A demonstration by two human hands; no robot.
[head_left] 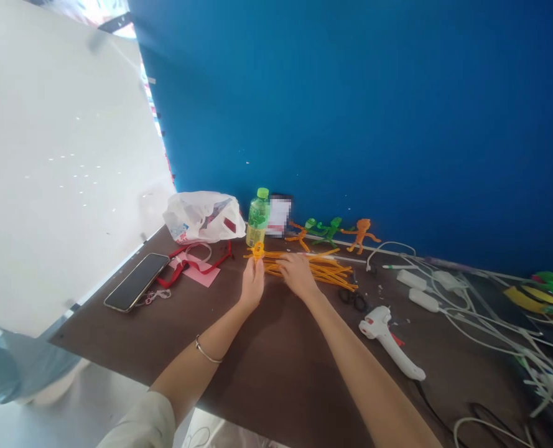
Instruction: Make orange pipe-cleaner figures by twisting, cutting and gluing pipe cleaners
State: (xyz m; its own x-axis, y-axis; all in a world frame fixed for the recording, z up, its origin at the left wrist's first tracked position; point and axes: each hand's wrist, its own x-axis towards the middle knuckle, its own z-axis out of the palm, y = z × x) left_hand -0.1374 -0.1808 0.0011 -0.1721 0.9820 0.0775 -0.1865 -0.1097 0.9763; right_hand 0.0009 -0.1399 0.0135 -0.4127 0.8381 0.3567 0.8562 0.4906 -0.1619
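My left hand (252, 285) is closed, thumb up, around the base of a small orange piece coiled into a ring (258, 250), which looks bent from pipe cleaner. To its right, my right hand (297, 274) lies over a loose bundle of orange pipe cleaners (329, 272). Its fingers are bent and pressed together on the stems, pointing toward the left hand; the exact grip is partly hidden. Just behind the ring stands a green-capped bottle (258, 218). Black-handled scissors (352, 300) lie at the bundle's right end, partly under it.
Orange and green pipe cleaner figures (362, 235) lean along the blue wall. At right are a white glue gun (390, 342) and tangled white cables (467, 311). Leftward lie a phone (137, 282), a red strap (178, 272), pink paper (204, 274) and a white plastic bag (201, 214).
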